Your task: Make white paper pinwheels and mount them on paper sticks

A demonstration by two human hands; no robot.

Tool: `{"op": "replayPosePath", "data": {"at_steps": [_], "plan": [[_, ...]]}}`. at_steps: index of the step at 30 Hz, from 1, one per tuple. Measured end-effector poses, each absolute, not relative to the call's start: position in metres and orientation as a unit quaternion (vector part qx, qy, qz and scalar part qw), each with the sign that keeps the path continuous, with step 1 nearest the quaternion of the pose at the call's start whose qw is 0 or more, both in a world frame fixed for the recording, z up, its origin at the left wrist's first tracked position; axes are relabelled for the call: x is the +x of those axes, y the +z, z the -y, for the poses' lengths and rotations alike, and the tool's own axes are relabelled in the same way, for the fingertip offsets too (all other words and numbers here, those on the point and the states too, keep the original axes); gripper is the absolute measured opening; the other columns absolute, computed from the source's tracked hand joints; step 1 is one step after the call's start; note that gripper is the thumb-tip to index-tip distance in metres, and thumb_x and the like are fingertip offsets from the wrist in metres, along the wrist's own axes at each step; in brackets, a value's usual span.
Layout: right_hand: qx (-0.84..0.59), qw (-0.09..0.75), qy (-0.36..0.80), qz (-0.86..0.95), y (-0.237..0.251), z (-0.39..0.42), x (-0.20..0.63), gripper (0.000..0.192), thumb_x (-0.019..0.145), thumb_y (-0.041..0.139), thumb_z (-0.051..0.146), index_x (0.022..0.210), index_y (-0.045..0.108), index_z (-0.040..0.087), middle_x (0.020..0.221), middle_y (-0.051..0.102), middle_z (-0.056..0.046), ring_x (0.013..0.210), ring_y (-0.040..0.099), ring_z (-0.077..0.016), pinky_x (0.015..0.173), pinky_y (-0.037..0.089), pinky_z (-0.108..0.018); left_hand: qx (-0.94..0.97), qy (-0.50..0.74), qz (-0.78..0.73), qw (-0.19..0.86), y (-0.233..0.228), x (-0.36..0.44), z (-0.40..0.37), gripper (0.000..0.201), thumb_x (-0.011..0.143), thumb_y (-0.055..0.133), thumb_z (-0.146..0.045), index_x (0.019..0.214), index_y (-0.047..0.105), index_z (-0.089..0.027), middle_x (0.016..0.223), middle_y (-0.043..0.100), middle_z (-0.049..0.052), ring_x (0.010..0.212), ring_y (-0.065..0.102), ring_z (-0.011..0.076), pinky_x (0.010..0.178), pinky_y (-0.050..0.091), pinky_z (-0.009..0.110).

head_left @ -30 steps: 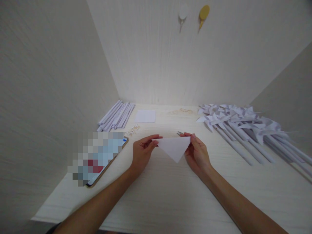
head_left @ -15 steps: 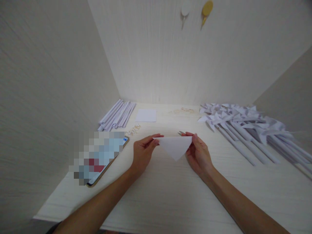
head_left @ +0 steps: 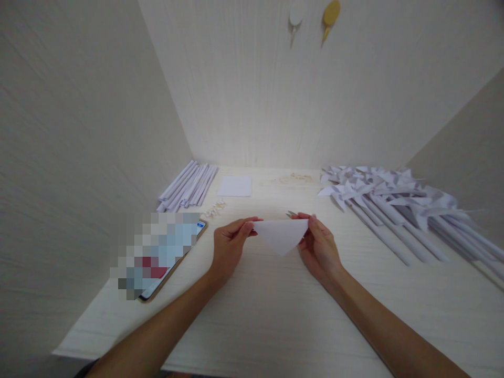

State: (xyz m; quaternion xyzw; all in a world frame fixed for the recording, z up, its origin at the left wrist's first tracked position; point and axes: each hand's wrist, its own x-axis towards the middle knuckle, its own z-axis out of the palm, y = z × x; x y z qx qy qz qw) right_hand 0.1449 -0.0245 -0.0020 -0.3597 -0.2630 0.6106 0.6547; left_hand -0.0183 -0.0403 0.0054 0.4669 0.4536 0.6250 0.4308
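Note:
A white paper folded into a triangle [head_left: 281, 234] is held just above the pale wooden table [head_left: 268, 310], its point aimed toward me. My left hand [head_left: 229, 245] pinches its left corner. My right hand [head_left: 319, 247] pinches its right corner. A small metal tip, perhaps scissors [head_left: 290, 213], shows just behind the paper by my right fingers.
Rolled white paper sticks [head_left: 188, 185] lie at the back left beside a square white sheet [head_left: 235, 186]. Small pale bits [head_left: 214, 209] lie near a phone [head_left: 163, 255] on the left. Several finished paper pinwheels [head_left: 397, 205] fill the right side. Two hooks [head_left: 313, 18] hang on the back wall.
The folded triangle looks a little shorter from fold to tip than a second ago. Both hands have stayed nearly in place at its corners.

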Motion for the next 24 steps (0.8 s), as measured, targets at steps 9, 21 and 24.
{"op": "replayPosePath", "data": {"at_steps": [9, 21, 24], "plan": [[-0.362, 0.655, 0.610, 0.261, -0.0024, 0.0239, 0.1442, 0.017, 0.066, 0.064, 0.036, 0.069, 0.067, 0.020, 0.073, 0.069, -0.001, 0.062, 0.059, -0.0092, 0.054, 0.046, -0.020, 0.472, 0.623, -0.450, 0.433, 0.0049, -0.0183, 0.0400, 0.020, 0.070, 0.059, -0.032, 0.078, 0.070, -0.017, 0.081, 0.070, 0.003, 0.072, 0.062, 0.0131, 0.067, 0.053, 0.024], [-0.368, 0.654, 0.610, 0.253, 0.0000, 0.0247, 0.1435, 0.020, 0.062, 0.067, 0.038, 0.068, 0.067, 0.019, 0.071, 0.069, -0.001, 0.061, 0.058, -0.0084, 0.053, 0.046, -0.019, 0.480, 0.621, -0.441, 0.436, 0.0037, -0.0190, 0.0403, 0.021, 0.072, 0.058, -0.032, 0.080, 0.070, -0.017, 0.085, 0.069, 0.004, 0.076, 0.062, 0.0135, 0.070, 0.052, 0.025], [-0.371, 0.655, 0.610, 0.246, 0.0007, 0.0249, 0.1434, 0.019, 0.062, 0.068, 0.038, 0.068, 0.067, 0.019, 0.070, 0.069, -0.001, 0.061, 0.058, -0.0086, 0.053, 0.045, -0.019, 0.478, 0.619, -0.446, 0.436, 0.0040, -0.0192, 0.0404, 0.023, 0.071, 0.058, -0.033, 0.080, 0.070, -0.015, 0.085, 0.069, 0.005, 0.076, 0.062, 0.0147, 0.070, 0.053, 0.027]]}}
